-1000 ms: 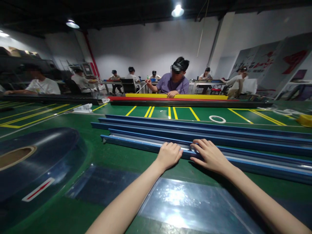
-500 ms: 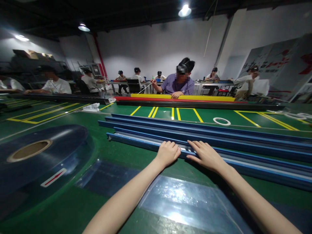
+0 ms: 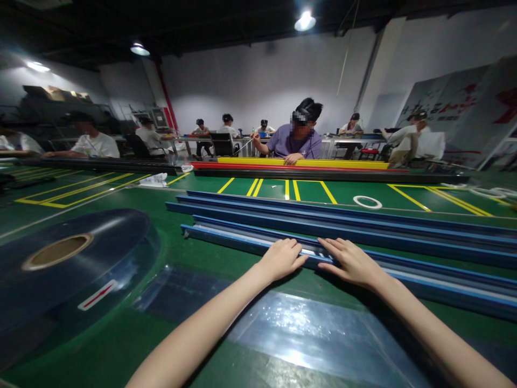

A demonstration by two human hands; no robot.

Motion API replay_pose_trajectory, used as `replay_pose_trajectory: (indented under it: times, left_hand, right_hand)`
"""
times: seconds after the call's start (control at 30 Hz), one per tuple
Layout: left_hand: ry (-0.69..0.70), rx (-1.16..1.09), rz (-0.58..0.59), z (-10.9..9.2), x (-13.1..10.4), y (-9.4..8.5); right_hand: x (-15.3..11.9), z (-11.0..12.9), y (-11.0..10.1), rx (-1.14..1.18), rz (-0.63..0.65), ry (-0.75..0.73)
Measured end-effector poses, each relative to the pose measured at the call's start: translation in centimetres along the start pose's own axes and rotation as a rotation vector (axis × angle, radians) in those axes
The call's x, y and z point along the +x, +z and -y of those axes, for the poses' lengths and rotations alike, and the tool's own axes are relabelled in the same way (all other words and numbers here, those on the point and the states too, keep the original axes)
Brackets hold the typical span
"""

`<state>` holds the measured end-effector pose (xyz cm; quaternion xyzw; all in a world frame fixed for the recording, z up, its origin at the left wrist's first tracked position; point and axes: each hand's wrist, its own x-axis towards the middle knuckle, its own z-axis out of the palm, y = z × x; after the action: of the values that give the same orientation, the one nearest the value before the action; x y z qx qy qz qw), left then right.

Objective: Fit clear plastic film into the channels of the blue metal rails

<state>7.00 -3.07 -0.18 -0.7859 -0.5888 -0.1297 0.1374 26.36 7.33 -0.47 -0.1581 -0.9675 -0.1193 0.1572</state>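
Observation:
A long blue channel (image 3: 226, 240) lies across the green table, with a pale shiny strip (image 3: 311, 253) along its inside. My left hand (image 3: 283, 257) grips it from above, fingers bent over and thumb along the near wall. Just to the right, my right hand (image 3: 349, 261) straddles the same channel, fingertips at the far wall and thumb on the near side. A short stretch of channel shows between the two hands. Below my forearms, a clear plastic sheet (image 3: 315, 328) lies flat and shiny on the table.
Behind lie more blue channels (image 3: 242, 210). A large roll of clear film (image 3: 121, 231) stands at left. Farther back are a white ring (image 3: 367, 202), yellow tape lines, and black, red and yellow bars (image 3: 323, 161). A co-worker (image 3: 294, 140) sits opposite; several others work behind.
The view has shifted slightly, so the roll and channels sit a little farther right. My left thumb now points out along the channel. Both hands stay on the blue channel.

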Motion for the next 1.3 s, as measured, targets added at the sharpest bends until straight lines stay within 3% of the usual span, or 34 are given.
replay_pose_trajectory:
  times: [0.23,0.47,0.77,0.97,1.3]
  left_hand:
    - [0.023,-0.021,-0.038,0.2,-1.7,-1.0]
    - [-0.099,0.004,-0.054,3.0,-4.2,-1.4]
    - [-0.105,-0.017,-0.067,5.4,-5.4,-2.4]
    - [-0.098,-0.053,-0.123,6.1,-6.0,-2.3]
    - [-0.131,-0.153,-0.195,6.2,-6.3,-1.4]
  right_hand:
    - [-3.1,-1.2,-1.0,0.037,0.054,0.06]
    - [-4.3,-1.8,-1.9,0.115,0.119,0.147]
    - [-3.1,-0.8,-3.3,0.198,0.242,0.299]
    - [-1.3,1.5,-4.1,0.251,0.112,0.204]
    - [1.0,3.5,-3.7,0.377,0.213,0.222]
